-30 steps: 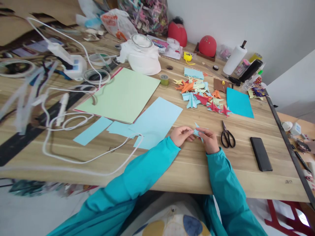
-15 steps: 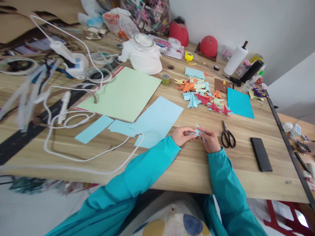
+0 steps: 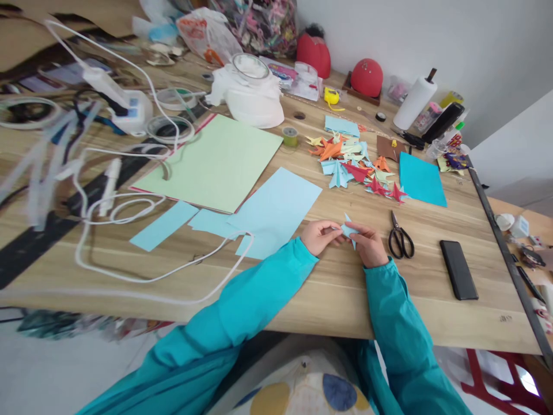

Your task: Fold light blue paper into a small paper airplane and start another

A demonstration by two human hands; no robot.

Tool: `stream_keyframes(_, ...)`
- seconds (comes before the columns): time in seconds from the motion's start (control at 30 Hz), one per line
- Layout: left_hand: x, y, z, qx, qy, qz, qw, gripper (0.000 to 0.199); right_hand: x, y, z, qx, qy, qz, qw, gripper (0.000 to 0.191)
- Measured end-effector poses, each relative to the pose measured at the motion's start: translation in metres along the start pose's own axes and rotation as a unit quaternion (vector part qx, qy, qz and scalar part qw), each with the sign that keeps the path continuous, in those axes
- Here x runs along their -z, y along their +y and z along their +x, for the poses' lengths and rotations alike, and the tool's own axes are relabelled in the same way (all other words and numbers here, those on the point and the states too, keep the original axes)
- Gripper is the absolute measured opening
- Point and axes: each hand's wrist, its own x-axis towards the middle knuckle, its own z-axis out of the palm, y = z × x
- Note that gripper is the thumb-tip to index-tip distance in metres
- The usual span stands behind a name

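Observation:
Between my two hands is a small light-blue folded paper piece (image 3: 348, 229), with one pointed tip sticking up and another pointing down. My left hand (image 3: 320, 236) pinches its left side with thumb and fingers. On the right side, my right hand (image 3: 367, 242) grips it the same way. Fingers cover part of the folds. Beyond the hands lies a pile of folded paper cranes (image 3: 345, 158) in blue, orange, red and pale yellow. Black-handled scissors (image 3: 401, 236) lie just right of my right hand. A light-blue paper sheet (image 3: 280, 207) is left of my left hand.
Farther right lies a black phone (image 3: 458, 270). A turquoise sheet (image 3: 422, 178) sits beside the cranes. Pale green paper (image 3: 216, 161), blue strips (image 3: 164, 225) and a looping white cable (image 3: 151, 280) occupy the left. Tape rolls, a white paper roll (image 3: 415, 102) and bags line the back.
The folded paper has turned slightly between my fingers, and more of its flat blue face shows. Both hands stay in nearly the same place.

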Motion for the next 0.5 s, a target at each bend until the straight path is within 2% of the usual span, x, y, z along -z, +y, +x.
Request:
stream_keyframes(0.3, 0.0016, 0.0018, 0.0000, 0.013, -0.017, -0.012, 1.000, 0.039, 0.0023, -0.0002, -0.0003, 0.003, -0.005, -0.010, 1.000, 0.027)
stream_keyframes(0.5, -0.0004, 0.0027, -0.0006, 0.007, 0.008, -0.006, 1.000, 0.037, 0.0058, 0.0011, -0.0008, 0.011, -0.017, -0.035, 0.999, 0.028)
